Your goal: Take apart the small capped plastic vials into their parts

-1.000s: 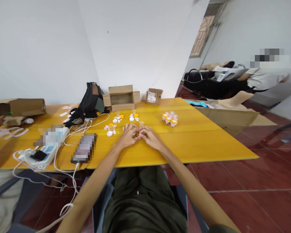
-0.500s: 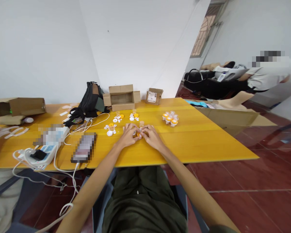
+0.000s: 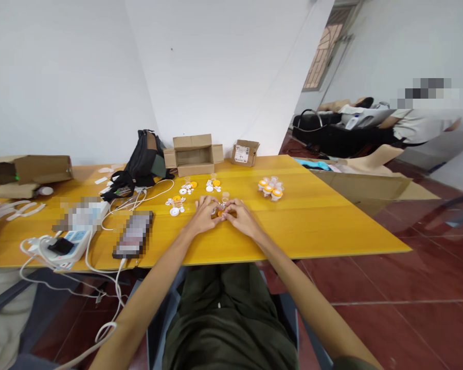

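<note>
My left hand and my right hand meet at the middle of the yellow table. Their fingertips pinch together on a small white and orange plastic part, which is mostly hidden by the fingers. Just beyond them lie loose white and orange small parts, more of them, and a cluster of small clear cups with orange lids.
An open cardboard box, a smaller box and a black bag stand at the table's back. A phone, a power strip and white cables lie left. Another person sits at far right.
My fingers have shifted slightly around the small part; both hands stay in place. At the far left, another person's hand has drawn back out of view.
</note>
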### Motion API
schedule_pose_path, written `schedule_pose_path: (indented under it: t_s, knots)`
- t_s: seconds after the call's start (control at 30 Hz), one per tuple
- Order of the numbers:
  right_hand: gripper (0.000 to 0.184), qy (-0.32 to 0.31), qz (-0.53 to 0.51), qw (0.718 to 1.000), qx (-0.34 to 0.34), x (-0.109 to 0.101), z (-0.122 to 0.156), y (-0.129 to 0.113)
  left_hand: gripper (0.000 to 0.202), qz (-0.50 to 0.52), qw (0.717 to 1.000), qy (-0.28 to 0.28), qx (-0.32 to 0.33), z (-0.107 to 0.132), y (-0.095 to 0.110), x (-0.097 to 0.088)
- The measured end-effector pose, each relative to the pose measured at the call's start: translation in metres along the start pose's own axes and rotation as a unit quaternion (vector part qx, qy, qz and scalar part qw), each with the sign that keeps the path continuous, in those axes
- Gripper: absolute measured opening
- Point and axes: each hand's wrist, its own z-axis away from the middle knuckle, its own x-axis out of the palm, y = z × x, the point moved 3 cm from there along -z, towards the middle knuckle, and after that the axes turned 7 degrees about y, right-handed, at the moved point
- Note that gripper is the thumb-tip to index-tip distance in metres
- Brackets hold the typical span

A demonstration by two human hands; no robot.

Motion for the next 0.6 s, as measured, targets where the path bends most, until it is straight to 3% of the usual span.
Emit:
schedule_pose_path:
  t_s: [0.37,0.6]
  knots:
    - [0.014,0.004,0.005,1.000,-0.026,0.002,0.000,0.003,0.012,-0.012,1.000,-0.010,-0.009,-0.001,0.002,-0.001]
    - [0.012,0.093,0.027,0.995,-0.009,-0.003,0.000,0.012,0.014,-0.018,1.000,-0.024,-0.003,0.000,0.003,-0.001]
